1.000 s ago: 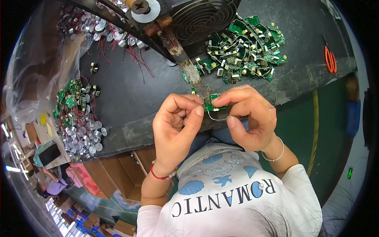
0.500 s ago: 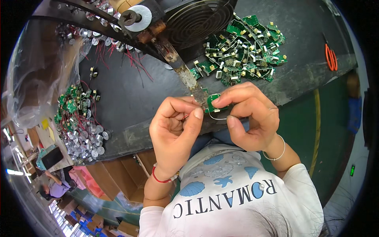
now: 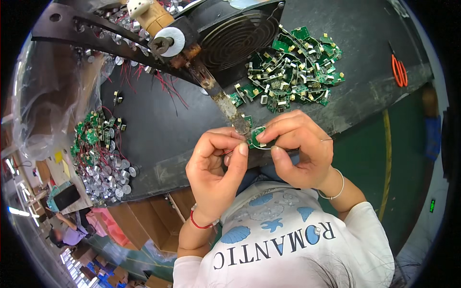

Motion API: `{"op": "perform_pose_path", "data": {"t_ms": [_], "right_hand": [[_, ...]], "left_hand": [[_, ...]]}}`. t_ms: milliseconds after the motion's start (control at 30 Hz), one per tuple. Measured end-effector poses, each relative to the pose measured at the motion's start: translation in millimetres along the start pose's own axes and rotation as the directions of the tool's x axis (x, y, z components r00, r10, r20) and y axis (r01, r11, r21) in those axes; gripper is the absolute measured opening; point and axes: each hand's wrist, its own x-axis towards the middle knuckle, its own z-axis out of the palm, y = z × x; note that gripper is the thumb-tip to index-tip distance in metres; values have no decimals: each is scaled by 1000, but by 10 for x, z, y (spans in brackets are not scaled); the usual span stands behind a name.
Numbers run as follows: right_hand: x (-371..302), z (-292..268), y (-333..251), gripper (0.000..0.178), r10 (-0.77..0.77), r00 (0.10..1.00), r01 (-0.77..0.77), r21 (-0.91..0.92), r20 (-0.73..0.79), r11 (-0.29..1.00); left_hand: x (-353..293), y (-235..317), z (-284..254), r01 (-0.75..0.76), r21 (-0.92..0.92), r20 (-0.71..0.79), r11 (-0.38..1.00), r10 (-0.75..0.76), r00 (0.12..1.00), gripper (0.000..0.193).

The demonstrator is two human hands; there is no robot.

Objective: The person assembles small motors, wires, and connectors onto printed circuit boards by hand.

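Note:
Just below the tip of a mounted soldering iron (image 3: 225,106), both hands meet at a small green circuit board (image 3: 255,138). My left hand (image 3: 214,165) is closed in a pinch at the board's left edge. A bit of thin red wire (image 3: 227,152) shows between its fingers; what the fingertips pinch is partly hidden. My right hand (image 3: 307,151) is closed, one fingertip pressed on the board. Silvery solder wire (image 3: 261,148) runs from its thumb and curves up beside the iron's tip. Whether solder and tip touch is too small to tell.
Past the iron, a pile of green circuit boards (image 3: 295,72) lies by a black round-grilled fan (image 3: 239,38). Wired boards with silver round parts (image 3: 108,175) heap at the left. Orange-handled cutters (image 3: 398,71) lie far right. The iron's dark metal bracket (image 3: 110,43) overhangs the table.
The solder wire now bends in a tighter curve near the iron's tip, and my right thumb sits closer to the board. The whole view has shifted slightly; both hands keep their grip.

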Motion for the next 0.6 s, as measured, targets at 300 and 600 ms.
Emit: {"op": "perform_pose_path", "data": {"t_ms": [300, 600], "right_hand": [[-40, 30, -28, 13, 38, 999, -38, 6, 22, 999], [-337, -148, 12, 8, 109, 989, -94, -144, 99, 985]], "left_hand": [[-66, -31, -80, 40, 39, 5, 998, -40, 999, 11], [103, 505, -2250, 105, 857, -395, 504, 511, 763, 21]]}}
